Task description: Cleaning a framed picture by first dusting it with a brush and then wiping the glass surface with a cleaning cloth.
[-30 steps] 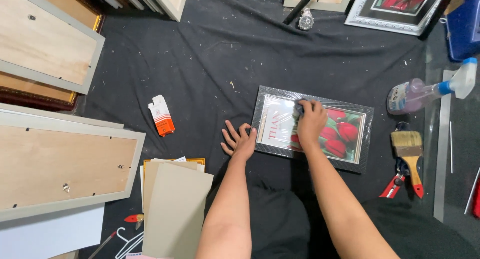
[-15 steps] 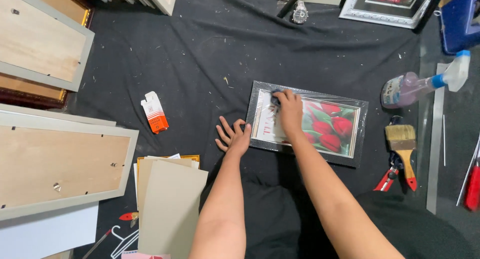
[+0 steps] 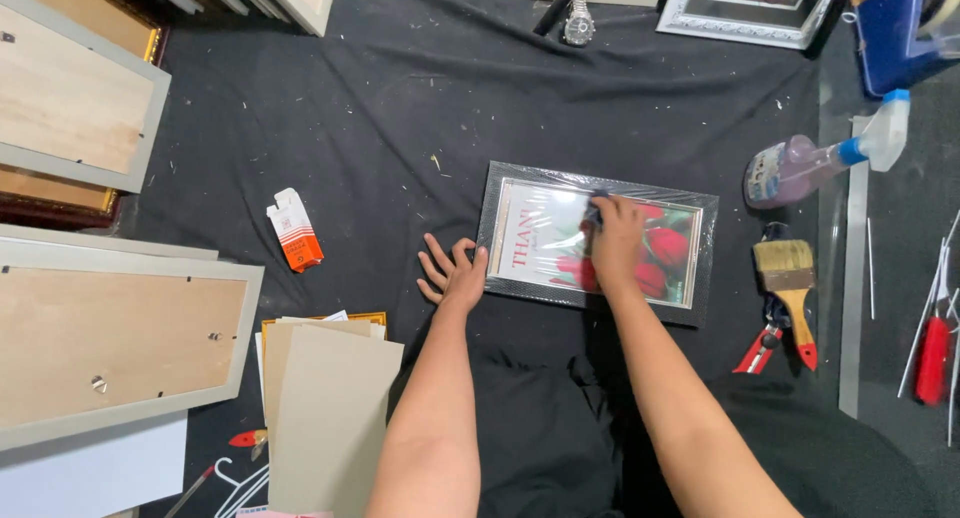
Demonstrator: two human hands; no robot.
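Right hand (image 3: 615, 240) presses down on the glass of a dark rectangular picture frame with a red flower print (image 3: 596, 241), fingers curled over a small dark cloth (image 3: 593, 214), barely visible. Left hand (image 3: 455, 273) lies flat and spread on the black floor cloth (image 3: 380, 128), holding nothing, touching the frame's left edge. Right of the grip: a wooden-handled paintbrush (image 3: 789, 283) and a purple spray bottle (image 3: 815, 161). Left of it: a small orange-and-white box (image 3: 295, 230).

A dark-framed picture (image 3: 598, 240) — a glossy print of red tulips with lettering on a pale ground under reflective glass — lies flat, face up, slightly askew on the black cloth, with a small dark cloth (image 3: 594, 213) pressed on its glass.
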